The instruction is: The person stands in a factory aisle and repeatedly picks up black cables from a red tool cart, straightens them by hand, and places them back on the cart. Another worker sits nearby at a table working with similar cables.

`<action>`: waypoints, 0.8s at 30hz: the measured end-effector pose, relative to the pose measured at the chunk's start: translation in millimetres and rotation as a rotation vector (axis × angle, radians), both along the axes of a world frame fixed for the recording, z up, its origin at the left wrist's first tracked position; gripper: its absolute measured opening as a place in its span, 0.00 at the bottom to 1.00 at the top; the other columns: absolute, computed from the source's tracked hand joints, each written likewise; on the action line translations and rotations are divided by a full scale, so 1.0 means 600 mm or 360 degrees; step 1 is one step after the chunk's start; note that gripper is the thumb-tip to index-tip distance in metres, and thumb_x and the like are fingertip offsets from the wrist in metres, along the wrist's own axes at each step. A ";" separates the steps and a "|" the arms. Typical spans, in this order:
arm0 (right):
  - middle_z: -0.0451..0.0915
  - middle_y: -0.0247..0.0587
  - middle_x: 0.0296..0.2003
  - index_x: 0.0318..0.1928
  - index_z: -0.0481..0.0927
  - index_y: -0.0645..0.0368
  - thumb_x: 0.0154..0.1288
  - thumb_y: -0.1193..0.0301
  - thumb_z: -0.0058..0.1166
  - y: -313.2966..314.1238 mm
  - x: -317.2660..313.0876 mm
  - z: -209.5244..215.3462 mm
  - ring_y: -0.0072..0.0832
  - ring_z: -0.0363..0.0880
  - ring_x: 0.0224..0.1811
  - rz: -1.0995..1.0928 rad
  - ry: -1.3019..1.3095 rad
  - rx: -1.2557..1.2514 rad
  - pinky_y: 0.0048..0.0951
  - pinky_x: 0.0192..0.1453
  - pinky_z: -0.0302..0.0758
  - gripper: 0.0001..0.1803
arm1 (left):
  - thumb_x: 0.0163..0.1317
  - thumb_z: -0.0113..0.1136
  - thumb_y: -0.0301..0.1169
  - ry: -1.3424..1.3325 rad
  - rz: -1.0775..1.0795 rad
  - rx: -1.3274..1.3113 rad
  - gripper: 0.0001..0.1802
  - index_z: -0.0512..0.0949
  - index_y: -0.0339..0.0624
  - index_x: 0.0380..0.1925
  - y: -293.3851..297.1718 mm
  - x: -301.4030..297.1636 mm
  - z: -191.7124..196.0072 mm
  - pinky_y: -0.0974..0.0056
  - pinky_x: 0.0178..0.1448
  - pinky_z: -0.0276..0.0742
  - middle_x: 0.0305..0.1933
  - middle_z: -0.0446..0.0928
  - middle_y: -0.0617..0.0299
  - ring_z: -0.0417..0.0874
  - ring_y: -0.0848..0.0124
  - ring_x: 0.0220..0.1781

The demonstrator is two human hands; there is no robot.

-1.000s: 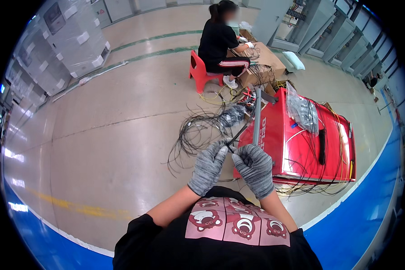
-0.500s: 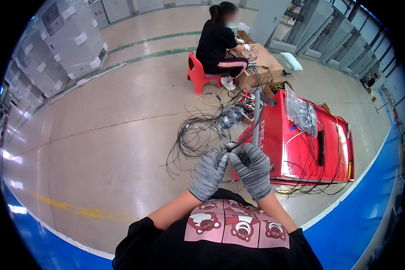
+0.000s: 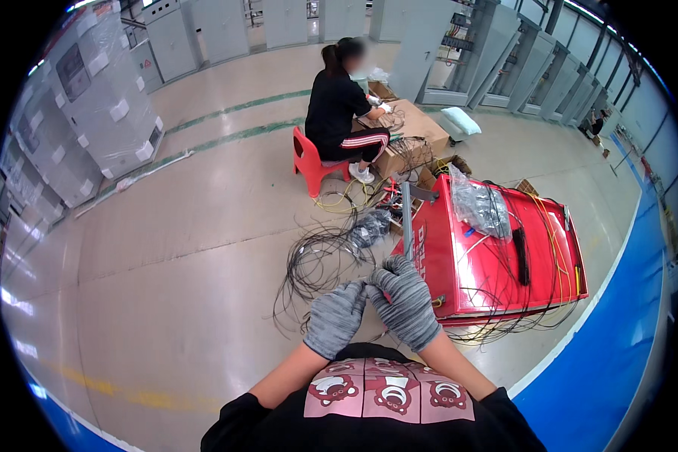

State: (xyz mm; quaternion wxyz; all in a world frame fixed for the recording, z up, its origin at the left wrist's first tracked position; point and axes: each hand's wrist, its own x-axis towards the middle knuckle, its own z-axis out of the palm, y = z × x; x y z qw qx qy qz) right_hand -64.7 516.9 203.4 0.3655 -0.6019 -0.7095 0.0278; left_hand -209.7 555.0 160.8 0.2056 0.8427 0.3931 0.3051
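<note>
Both my hands wear grey knitted gloves and meet fingertip to fingertip in front of my chest. My left hand (image 3: 334, 319) is closed in a pinch on what looks like thin black wire, mostly hidden by the fingers. Against it, my right hand (image 3: 405, 303) pinches at the same spot, with a dark bit showing in its curled palm. Beyond my hands a loose tangle of black wires (image 3: 303, 265) lies on the floor. Beside it sits a clear plastic bag of dark parts (image 3: 371, 227).
To the right stands a red cabinet (image 3: 471, 279) with wires and a plastic bag (image 3: 481, 209) on top. A co-worker (image 3: 337, 102) sits on a red chair (image 3: 309, 162) at a cardboard box (image 3: 422, 128) with wires. Wrapped cabinets (image 3: 102, 90) stand left; grey cabinets (image 3: 218, 30) line the back.
My hands have moved slightly down and left in view, still together. The black wire that showed above the fingertips is now mostly hidden. The whole view has shifted with my head.
</note>
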 end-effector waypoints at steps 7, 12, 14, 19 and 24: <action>0.74 0.46 0.36 0.37 0.77 0.60 0.49 0.79 0.59 -0.013 -0.031 0.008 0.44 0.73 0.41 0.0555 0.0441 0.0310 0.36 0.46 0.73 0.12 | 0.64 0.49 0.32 -0.0726 -0.0063 -0.0324 0.11 0.76 0.37 0.40 0.025 -0.023 -0.090 0.63 0.31 0.73 0.30 0.78 0.53 0.79 0.61 0.26; 0.69 0.39 0.33 0.32 0.77 0.57 0.47 0.81 0.62 -0.018 -0.017 -0.034 0.34 0.72 0.39 0.0270 0.0691 0.0270 0.30 0.42 0.72 0.11 | 0.64 0.54 0.37 -0.1281 -0.0547 -0.1866 0.12 0.75 0.44 0.43 0.024 -0.037 -0.009 0.78 0.25 0.59 0.27 0.70 0.72 0.63 0.85 0.22; 0.69 0.38 0.34 0.32 0.76 0.58 0.45 0.82 0.62 -0.014 -0.007 -0.013 0.32 0.72 0.39 0.0164 0.0503 0.0329 0.30 0.42 0.72 0.12 | 0.61 0.58 0.40 -0.1413 -0.0527 -0.2020 0.15 0.74 0.43 0.42 0.015 -0.046 0.005 0.77 0.25 0.60 0.28 0.70 0.72 0.64 0.84 0.22; 0.69 0.39 0.30 0.31 0.78 0.58 0.45 0.82 0.60 -0.017 -0.010 -0.025 0.33 0.69 0.34 0.0275 0.0806 0.0246 0.31 0.38 0.69 0.11 | 0.57 0.63 0.45 -0.1012 -0.0507 -0.1677 0.20 0.74 0.42 0.40 0.004 -0.027 -0.005 0.76 0.27 0.63 0.26 0.68 0.72 0.66 0.83 0.24; 0.73 0.41 0.34 0.39 0.77 0.61 0.50 0.84 0.56 -0.023 -0.005 -0.068 0.32 0.72 0.37 0.0334 0.0841 0.0233 0.28 0.44 0.70 0.13 | 0.60 0.59 0.45 -0.0774 -0.0435 -0.1355 0.22 0.71 0.39 0.44 0.009 -0.040 -0.011 0.74 0.30 0.64 0.28 0.66 0.71 0.65 0.81 0.27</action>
